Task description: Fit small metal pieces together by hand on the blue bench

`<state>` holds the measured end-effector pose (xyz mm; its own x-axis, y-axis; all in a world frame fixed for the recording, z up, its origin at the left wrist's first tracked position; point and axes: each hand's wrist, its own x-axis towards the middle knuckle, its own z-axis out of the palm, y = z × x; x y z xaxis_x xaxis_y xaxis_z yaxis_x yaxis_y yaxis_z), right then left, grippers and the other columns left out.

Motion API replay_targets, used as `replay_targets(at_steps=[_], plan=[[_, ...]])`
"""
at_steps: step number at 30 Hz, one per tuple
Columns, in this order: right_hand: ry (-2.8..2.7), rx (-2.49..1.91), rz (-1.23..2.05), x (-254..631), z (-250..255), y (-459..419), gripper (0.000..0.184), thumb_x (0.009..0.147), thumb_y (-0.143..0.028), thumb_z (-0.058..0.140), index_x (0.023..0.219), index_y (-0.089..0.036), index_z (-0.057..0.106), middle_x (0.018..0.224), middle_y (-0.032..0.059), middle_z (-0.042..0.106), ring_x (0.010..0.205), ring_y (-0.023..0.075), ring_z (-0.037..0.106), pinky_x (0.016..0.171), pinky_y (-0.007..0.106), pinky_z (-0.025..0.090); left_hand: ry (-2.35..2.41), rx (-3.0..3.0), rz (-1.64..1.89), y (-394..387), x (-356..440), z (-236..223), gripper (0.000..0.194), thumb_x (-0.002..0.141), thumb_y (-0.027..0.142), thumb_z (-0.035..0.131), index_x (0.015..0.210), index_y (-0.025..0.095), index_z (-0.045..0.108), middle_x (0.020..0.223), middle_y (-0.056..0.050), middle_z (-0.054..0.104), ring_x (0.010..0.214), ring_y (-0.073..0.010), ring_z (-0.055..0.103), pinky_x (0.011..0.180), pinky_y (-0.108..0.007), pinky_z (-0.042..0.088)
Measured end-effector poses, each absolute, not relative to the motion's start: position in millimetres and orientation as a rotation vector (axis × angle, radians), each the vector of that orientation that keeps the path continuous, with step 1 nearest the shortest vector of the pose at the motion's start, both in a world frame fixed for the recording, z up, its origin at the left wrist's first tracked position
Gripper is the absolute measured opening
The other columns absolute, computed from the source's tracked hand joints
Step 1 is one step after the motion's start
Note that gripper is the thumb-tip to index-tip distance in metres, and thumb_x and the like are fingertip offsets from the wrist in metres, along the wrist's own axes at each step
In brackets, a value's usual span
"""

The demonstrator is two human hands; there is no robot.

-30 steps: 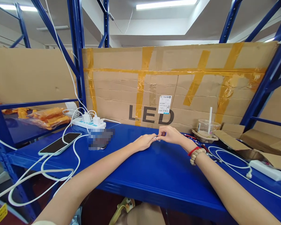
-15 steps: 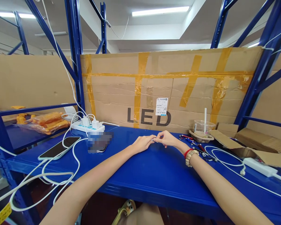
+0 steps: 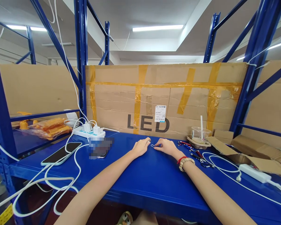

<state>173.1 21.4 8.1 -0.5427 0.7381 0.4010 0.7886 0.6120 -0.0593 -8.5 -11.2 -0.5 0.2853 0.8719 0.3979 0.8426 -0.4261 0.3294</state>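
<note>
My left hand (image 3: pixel 141 147) rests at the middle of the blue tabletop, fingers curled together. A small dark bit shows at its fingertips, too small to name. Just to the right, my right hand (image 3: pixel 165 147) pinches a small thin whitish loop (image 3: pixel 152 145) between thumb and forefinger. The loop points toward my left hand, with a narrow gap between the two. Right of my right hand lie several small red, blue and black slender pieces (image 3: pixel 196 153), some with metallic parts.
On the left are a phone (image 3: pixel 62 153), a blurred dark device (image 3: pixel 103 150), a power strip (image 3: pixel 90 132) and white cables. At right stand a plastic cup with a straw (image 3: pixel 200 132), an opened carton (image 3: pixel 245 156) and a white adapter (image 3: pixel 254 173). A cardboard sheet (image 3: pixel 112 103) backs the blue table (image 3: pixel 140 181).
My hands were touching at the fingertips and have come slightly apart. The whitish loop now shows at my right fingertips. The camera view has tilted up a little.
</note>
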Motion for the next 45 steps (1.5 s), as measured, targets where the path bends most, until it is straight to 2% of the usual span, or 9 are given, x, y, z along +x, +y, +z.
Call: replay_targets(at_steps=[4, 10, 18, 26, 29, 33, 36, 39, 45], plan=[[-2.506, -1.186, -0.254, 168.8, 8.0, 20.8, 0.019, 0.076, -0.033, 0.05, 0.079, -0.025, 0.067, 0.086, 0.0021, 0.062, 0.072, 0.0145, 0.057, 0.054, 0.021, 0.035, 1.581, 2.485, 0.855, -11.3, -9.0, -1.7, 0.027, 0.087, 0.033, 0.021, 0.101, 0.027, 0.043, 0.104, -0.001, 0.057, 0.091, -0.0178, 0.054, 0.072, -0.03, 0.042], [-2.53, -1.268, -0.332, 157.6, 11.6, 17.6, 0.016, 0.069, -0.016, 0.05, 0.071, -0.019, 0.066, 0.08, 0.0041, 0.063, 0.071, 0.0158, 0.057, 0.055, 0.022, 0.035, 1.474, 2.451, 0.972, -1.0, -12.4, -7.6, 0.024, 0.087, 0.032, 0.023, 0.097, 0.024, 0.044, 0.101, 0.0, 0.055, 0.09, -0.0143, 0.052, 0.077, -0.027, 0.04], [-2.48, -1.225, -0.101, 165.9, 5.0, 26.1, 0.019, 0.074, -0.034, 0.049, 0.079, -0.024, 0.065, 0.085, 0.0002, 0.063, 0.077, 0.0139, 0.057, 0.061, 0.021, 0.037, 1.387, 2.401, 1.051, 8.5, -12.3, -12.2, 0.025, 0.086, 0.032, 0.026, 0.093, 0.022, 0.047, 0.097, -0.001, 0.055, 0.089, -0.014, 0.052, 0.08, -0.026, 0.038], [-2.47, -1.24, -0.173, 154.3, 7.6, 22.0, 0.013, 0.068, -0.023, 0.052, 0.071, -0.02, 0.064, 0.079, 0.0016, 0.064, 0.071, 0.0146, 0.057, 0.057, 0.021, 0.037, 1.315, 2.337, 1.094, 11.8, -12.0, -13.2, 0.022, 0.084, 0.033, 0.03, 0.09, 0.022, 0.049, 0.095, 0.0, 0.057, 0.088, -0.0152, 0.052, 0.08, -0.027, 0.038], [-2.383, -1.229, -0.01, 155.6, 5.4, 24.6, 0.013, 0.066, -0.023, 0.053, 0.07, -0.019, 0.064, 0.074, 0.0016, 0.064, 0.069, 0.0143, 0.058, 0.059, 0.021, 0.04, 1.28, 2.212, 1.128, 12.0, -11.6, -12.6, 0.022, 0.084, 0.034, 0.031, 0.088, 0.021, 0.048, 0.095, -0.001, 0.058, 0.069, -0.0112, 0.055, 0.066, -0.023, 0.042], [-2.171, -1.149, 0.448, 159.8, 2.8, 31.7, 0.014, 0.066, -0.021, 0.053, 0.071, -0.014, 0.063, 0.069, 0.0045, 0.064, 0.063, 0.0128, 0.058, 0.057, 0.02, 0.044, 1.165, 1.974, 1.173, 16.1, -12.0, -13.9, 0.022, 0.084, 0.036, 0.032, 0.088, 0.019, 0.045, 0.099, -0.002, 0.056, 0.035, -0.0003, 0.039, 0.041, -0.017, 0.035], [-1.956, -1.123, 0.888, 162.1, 3.4, 34.1, 0.017, 0.071, -0.025, 0.051, 0.074, -0.011, 0.06, 0.072, 0.0081, 0.064, 0.058, 0.0112, 0.057, 0.051, 0.02, 0.046, 1.069, 1.851, 1.196, 20.4, -12.7, -15.6, 0.022, 0.084, 0.038, 0.034, 0.087, 0.018, 0.043, 0.098, -0.003, 0.055, 0.031, 0.0017, 0.039, 0.034, -0.015, 0.029], [-1.809, -1.054, 1.161, 164.1, 3.9, 34.0, 0.019, 0.073, -0.028, 0.053, 0.074, -0.011, 0.06, 0.076, 0.0093, 0.063, 0.062, 0.0105, 0.058, 0.05, 0.018, 0.047, 1.0, 1.774, 1.185, 20.9, -11.0, -15.2, 0.025, 0.083, 0.041, 0.035, 0.087, 0.017, 0.041, 0.089, -0.003, 0.055, 0.031, 0.0006, 0.04, 0.03, -0.014, 0.023], [-1.779, -0.997, 1.256, 161.7, -0.9, 35.0, 0.018, 0.072, -0.028, 0.057, 0.075, -0.01, 0.061, 0.07, 0.0076, 0.062, 0.061, 0.0095, 0.057, 0.049, 0.016, 0.047, 0.895, 1.831, 1.121, 13.6, -1.5, -12.8, 0.027, 0.082, 0.044, 0.035, 0.079, 0.017, 0.038, 0.06, 0.006, 0.045, 0.028, -0.0004, 0.035, 0.029, -0.014, 0.02]])
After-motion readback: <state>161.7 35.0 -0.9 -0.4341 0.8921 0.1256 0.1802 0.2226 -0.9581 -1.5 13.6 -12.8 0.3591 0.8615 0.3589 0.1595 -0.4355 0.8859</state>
